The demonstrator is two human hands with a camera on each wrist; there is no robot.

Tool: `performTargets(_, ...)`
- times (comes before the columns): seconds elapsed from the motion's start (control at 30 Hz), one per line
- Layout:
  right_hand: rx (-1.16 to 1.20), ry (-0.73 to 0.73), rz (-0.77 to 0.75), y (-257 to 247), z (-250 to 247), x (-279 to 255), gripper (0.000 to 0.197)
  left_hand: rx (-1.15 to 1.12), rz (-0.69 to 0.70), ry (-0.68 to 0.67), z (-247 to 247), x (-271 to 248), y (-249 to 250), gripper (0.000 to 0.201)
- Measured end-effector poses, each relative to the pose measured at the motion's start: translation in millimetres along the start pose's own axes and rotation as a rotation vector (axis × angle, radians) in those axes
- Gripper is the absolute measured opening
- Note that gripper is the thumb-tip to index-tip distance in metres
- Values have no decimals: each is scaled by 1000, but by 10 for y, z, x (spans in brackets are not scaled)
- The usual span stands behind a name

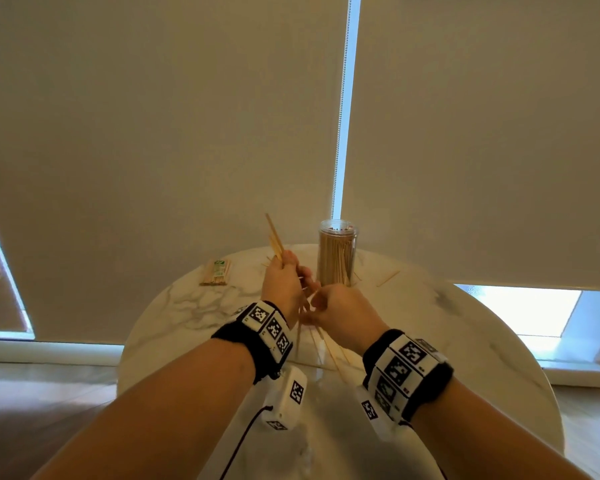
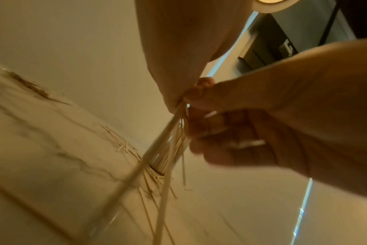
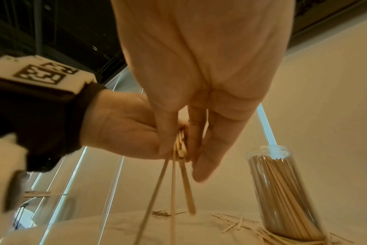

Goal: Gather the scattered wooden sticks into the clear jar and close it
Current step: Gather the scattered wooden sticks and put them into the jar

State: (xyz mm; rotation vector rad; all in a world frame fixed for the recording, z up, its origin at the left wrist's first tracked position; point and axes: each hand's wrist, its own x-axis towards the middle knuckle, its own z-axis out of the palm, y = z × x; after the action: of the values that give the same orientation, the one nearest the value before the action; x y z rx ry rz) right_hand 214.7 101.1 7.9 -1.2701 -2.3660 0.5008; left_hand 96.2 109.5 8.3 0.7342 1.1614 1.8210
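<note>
The clear jar (image 1: 336, 254) stands open at the far side of the table, packed with upright wooden sticks; in the right wrist view the jar (image 3: 283, 190) is lower right. My left hand (image 1: 291, 268) grips a bundle of sticks (image 1: 274, 237) that pokes up past the fingers and fans down below the wrist. My right hand (image 1: 317, 301) pinches the same bundle (image 3: 179, 145) just beneath the left hand (image 3: 126, 129). Both hands hover in front of the jar. More loose sticks (image 3: 239, 226) lie around the jar's base, and a few sticks (image 1: 388, 278) lie to its right.
A wrapped pack of sticks (image 1: 217, 271) lies at the far left of the round marble table (image 1: 447, 334). Something clear and glinting (image 1: 321, 362) sits on the table under my hands; I cannot tell what it is. Roller blinds hang close behind the table.
</note>
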Motion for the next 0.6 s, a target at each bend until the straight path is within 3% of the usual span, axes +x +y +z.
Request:
performTargets(0.07, -94, -144, 49, 21, 35, -24, 33, -124, 13, 29, -11, 24, 70, 29)
performTargets(0.13, -21, -183, 46, 68, 71, -50, 14, -151, 18, 26, -14, 37, 102, 30)
performTargets(0.37, 97, -24, 29, 113, 88, -46, 26, -104, -16, -106, -66, -12, 14, 28)
performTargets(0.53, 171, 61, -10, 91, 72, -61, 22, -109, -50, -172, -33, -89, -2, 27)
performTargets(0.6, 165, 8, 6, 103, 93, -48, 20, -89, -27, -153, -11, -78, 2, 27)
